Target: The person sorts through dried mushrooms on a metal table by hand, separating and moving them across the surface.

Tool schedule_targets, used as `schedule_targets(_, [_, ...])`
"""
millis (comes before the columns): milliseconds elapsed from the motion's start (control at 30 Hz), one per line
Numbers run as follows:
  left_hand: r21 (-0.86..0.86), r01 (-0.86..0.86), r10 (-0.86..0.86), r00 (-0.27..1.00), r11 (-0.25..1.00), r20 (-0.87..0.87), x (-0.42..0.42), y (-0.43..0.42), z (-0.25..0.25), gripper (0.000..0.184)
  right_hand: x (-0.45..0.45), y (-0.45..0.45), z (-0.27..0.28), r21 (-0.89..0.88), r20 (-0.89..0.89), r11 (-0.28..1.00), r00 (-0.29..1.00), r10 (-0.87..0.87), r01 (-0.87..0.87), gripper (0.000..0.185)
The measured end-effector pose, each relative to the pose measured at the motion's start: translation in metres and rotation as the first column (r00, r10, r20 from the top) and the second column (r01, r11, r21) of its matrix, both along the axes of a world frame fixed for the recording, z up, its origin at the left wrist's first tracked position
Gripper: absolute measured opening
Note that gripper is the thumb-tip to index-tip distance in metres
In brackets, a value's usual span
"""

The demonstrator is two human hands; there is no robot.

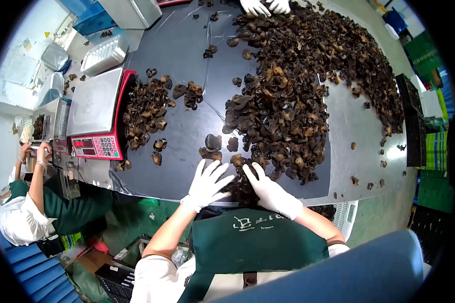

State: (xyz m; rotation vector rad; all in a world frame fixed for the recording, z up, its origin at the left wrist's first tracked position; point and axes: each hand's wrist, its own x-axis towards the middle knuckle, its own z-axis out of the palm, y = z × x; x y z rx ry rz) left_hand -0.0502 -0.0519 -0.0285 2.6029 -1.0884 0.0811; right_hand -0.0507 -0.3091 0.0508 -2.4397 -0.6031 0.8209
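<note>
My left hand, in a white glove, is open with its fingers spread over the dark table mat near the front edge. Just ahead of its fingertips lie a few loose wood ear mushrooms. To the right, my gloved right hand has its visible fingers stretched out and apart, touching a small cluster of wood ear mushrooms between my two hands. Part of that cluster is hidden by the hands. Beyond my right hand spreads a large heap of dark brown wood ear mushrooms.
A red scale with a metal plate stands on the left, beside a smaller mushroom pile. Clear plastic trays sit behind it. Another person's gloved hands rest at the far side; a co-worker works at far left.
</note>
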Motion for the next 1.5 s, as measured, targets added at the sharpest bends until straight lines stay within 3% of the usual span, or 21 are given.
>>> schedule_targets(100, [-0.107,-0.109,0.112,0.993,0.988,0.028,0.008,0.024,-0.002,0.047,0.01,0.021,0.005,0.037,-0.136,0.994,0.986,-0.1,0.106,0.098])
schedule_targets(233, [-0.124,-0.293,0.303,0.951,0.948,0.067,0.029,0.053,-0.006,0.045,0.022,0.072,-0.05,0.431,0.252,0.902,0.959,-0.133,0.012,0.085])
schedule_targets(300, [-0.14,-0.471,0.488,0.865,0.871,0.121,0.042,0.069,-0.002,0.052,0.04,0.1,-0.064,0.501,0.303,0.864,0.944,-0.127,-0.044,0.082])
schedule_targets(367, [-0.242,-0.652,0.685,0.724,0.718,0.081,0.051,0.081,0.012,0.055,0.064,0.115,-0.02,0.527,-0.084,0.841,0.993,-0.087,0.118,0.084])
schedule_targets(400, [-0.29,-0.686,0.732,0.675,0.667,0.088,0.051,0.086,0.019,0.055,0.072,0.118,-0.012,0.543,-0.014,0.832,0.991,-0.13,0.117,0.082])
schedule_targets(433, [-0.339,-0.715,0.778,0.621,0.611,0.092,0.049,0.091,0.027,0.055,0.084,0.117,-0.005,0.479,0.451,0.876,0.87,-0.2,-0.047,0.075])
schedule_targets(500, [-0.409,-0.721,0.808,0.585,0.559,0.073,0.035,0.086,0.039,0.05,0.123,0.099,0.039,0.388,0.441,0.922,0.881,-0.169,-0.018,0.041])
schedule_targets(567, [-0.303,-0.601,0.662,0.732,0.739,0.163,0.013,0.068,0.039,0.045,0.16,0.079,0.028,0.262,0.642,0.965,0.741,-0.198,0.032,0.032])
schedule_targets(633, [0.069,-0.515,0.506,0.794,0.854,-0.336,-0.001,0.025,0.079,0.042,0.178,0.06,-0.005,0.147,0.861,0.967,0.454,-0.228,0.208,0.043])
schedule_targets(700, [0.028,-0.251,0.242,0.889,0.967,-0.389,-0.019,-0.003,0.055,0.041,0.187,0.046,-0.037,-0.04,0.896,0.941,0.429,-0.115,0.337,0.052])
schedule_targets(767, [-0.232,-0.149,0.125,0.986,0.961,-0.114,-0.042,-0.019,0.011,0.047,0.17,0.054,-0.029,-0.15,0.812,0.948,0.582,-0.045,0.282,0.057])
schedule_targets(900, [-0.294,-0.258,0.207,0.959,0.92,-0.194,-0.036,-0.028,-0.009,0.051,0.117,0.079,-0.017,0.023,0.549,0.998,0.835,0.034,-0.056,0.056])
schedule_targets(933, [-0.287,-0.256,0.201,0.957,0.923,-0.209,-0.035,-0.028,-0.007,0.048,0.093,0.084,-0.028,0.04,0.637,0.993,0.768,0.061,-0.112,0.054])
schedule_targets(1033, [-0.416,-0.213,0.106,0.958,0.884,-0.266,-0.033,-0.021,-0.01,0.045,0.057,0.086,-0.021,0.189,0.547,0.938,0.824,0.146,-0.292,0.055])
schedule_targets(1167, [-0.31,-0.269,0.124,0.9,0.912,-0.417,-0.042,-0.015,-0.009,0.04,0.066,0.073,0.009,0.334,0.535,0.914,0.844,0.015,-0.229,0.041])
schedule_targets(1200, [-0.354,-0.165,0.098,0.975,0.921,-0.202,-0.034,-0.018,-0.01,0.038,0.076,0.067,0.01,0.323,0.534,0.936,0.844,-0.057,-0.141,0.038])
schedule_targets(1233, [-0.333,-0.156,0.098,0.978,0.93,-0.184,-0.031,-0.018,0.0,0.037,0.085,0.058,0.01,0.313,0.533,0.948,0.837,-0.128,-0.054,0.036])
schedule_targets(1300, [-0.356,-0.162,0.115,0.982,0.92,-0.152,-0.032,-0.021,-0.008,0.037,0.107,0.044,-0.007,0.334,0.606,0.938,0.742,-0.288,0.092,0.035])
schedule_targets(1333, [-0.357,-0.162,0.114,0.982,0.92,-0.151,-0.032,-0.021,-0.008,0.037,0.117,0.042,-0.02,0.374,0.726,0.923,0.59,-0.353,0.092,0.04])
schedule_targets(1433, [-0.348,-0.187,0.136,0.977,0.919,-0.166,-0.031,-0.021,-0.007,0.036,0.138,0.055,-0.018,0.165,0.672,0.968,0.697,-0.252,0.19,0.048])
schedule_targets(1500, [-0.401,-0.182,0.119,0.977,0.898,-0.177,-0.029,-0.021,-0.005,0.035,0.138,0.081,-0.013,-0.088,0.481,0.991,0.876,-0.05,0.105,0.055])
